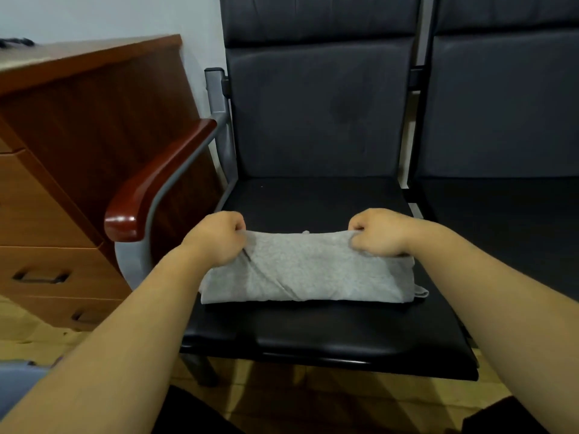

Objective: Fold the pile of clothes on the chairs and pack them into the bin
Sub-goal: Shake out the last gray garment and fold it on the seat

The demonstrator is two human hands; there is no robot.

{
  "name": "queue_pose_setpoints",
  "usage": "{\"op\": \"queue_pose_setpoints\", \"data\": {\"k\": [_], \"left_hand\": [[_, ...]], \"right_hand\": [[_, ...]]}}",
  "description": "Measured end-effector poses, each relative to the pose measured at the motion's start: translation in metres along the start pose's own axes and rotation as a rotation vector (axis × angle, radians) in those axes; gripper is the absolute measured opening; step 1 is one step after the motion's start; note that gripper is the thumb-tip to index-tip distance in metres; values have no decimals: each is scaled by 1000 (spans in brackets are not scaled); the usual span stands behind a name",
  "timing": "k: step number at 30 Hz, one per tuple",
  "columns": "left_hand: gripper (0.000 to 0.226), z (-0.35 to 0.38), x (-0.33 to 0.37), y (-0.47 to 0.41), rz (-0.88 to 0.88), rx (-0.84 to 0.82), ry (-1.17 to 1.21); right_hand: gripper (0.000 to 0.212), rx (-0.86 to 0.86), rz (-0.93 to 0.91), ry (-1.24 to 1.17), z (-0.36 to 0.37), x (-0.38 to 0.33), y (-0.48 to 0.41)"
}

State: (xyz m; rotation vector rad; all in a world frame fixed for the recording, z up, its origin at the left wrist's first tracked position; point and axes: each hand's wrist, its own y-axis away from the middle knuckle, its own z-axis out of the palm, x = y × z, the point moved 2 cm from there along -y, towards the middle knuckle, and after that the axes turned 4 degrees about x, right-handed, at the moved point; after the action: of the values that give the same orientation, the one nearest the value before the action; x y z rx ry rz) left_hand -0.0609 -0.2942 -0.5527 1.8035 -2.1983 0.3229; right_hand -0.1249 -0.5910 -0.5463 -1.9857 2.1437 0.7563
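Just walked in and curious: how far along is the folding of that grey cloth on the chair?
Done: the grey garment already lies folded into a band on the black chair seat. In hand: the left hand and right hand each grip a far corner, probably for another fold. Left: finishing it and packing it; no bin or other clothes show here.

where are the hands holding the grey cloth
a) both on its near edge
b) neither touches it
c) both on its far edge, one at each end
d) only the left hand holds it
c: the left hand and right hand each pinch an end of the far edge of the grey cloth, which lies folded on the black chair seat.
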Motion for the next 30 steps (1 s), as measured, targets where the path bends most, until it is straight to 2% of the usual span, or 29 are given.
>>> {"op": "queue_pose_setpoints", "data": {"k": [4, 8, 11, 14, 16, 18, 21, 23, 24, 27, 30], "left_hand": [[16, 15, -3, -17, -68, 86, 7], [10, 36, -6, -29, -112, 119, -62], [26, 48, -5, -35, -85, 203, -226], [24, 50, 15, -29, -9, 315, -186], [14, 50, 31, -22, 4, 267, -48], [7, 55, 44, -12, 39, 114, 38], [24, 63, 56, 2, 143, -64, 12], [32, 66, 59, 4, 179, -78, -78], [35, 67, 61, 4, 183, -74, -119], [46, 73, 63, 1, 181, -94, -182], [59, 80, 61, -10, 185, -132, -234]], "right_hand": [[10, 68, 8, 38, 3, 1, -21], [15, 65, -12, 102, 14, 8, -47], [18, 58, -32, 139, 22, 19, -64], [19, 64, -46, 158, 24, 27, -75], [20, 64, -45, 161, 24, 30, -80], [20, 78, -30, 165, 25, 31, -82], [17, 200, -28, 222, 27, 28, -83], [12, 313, -86, 229, 28, 23, -81], [10, 315, -114, 193, 29, 21, -79], [15, 147, -124, 186, 30, 18, -70], [17, 63, -49, 237, 23, 16, -54]]}}
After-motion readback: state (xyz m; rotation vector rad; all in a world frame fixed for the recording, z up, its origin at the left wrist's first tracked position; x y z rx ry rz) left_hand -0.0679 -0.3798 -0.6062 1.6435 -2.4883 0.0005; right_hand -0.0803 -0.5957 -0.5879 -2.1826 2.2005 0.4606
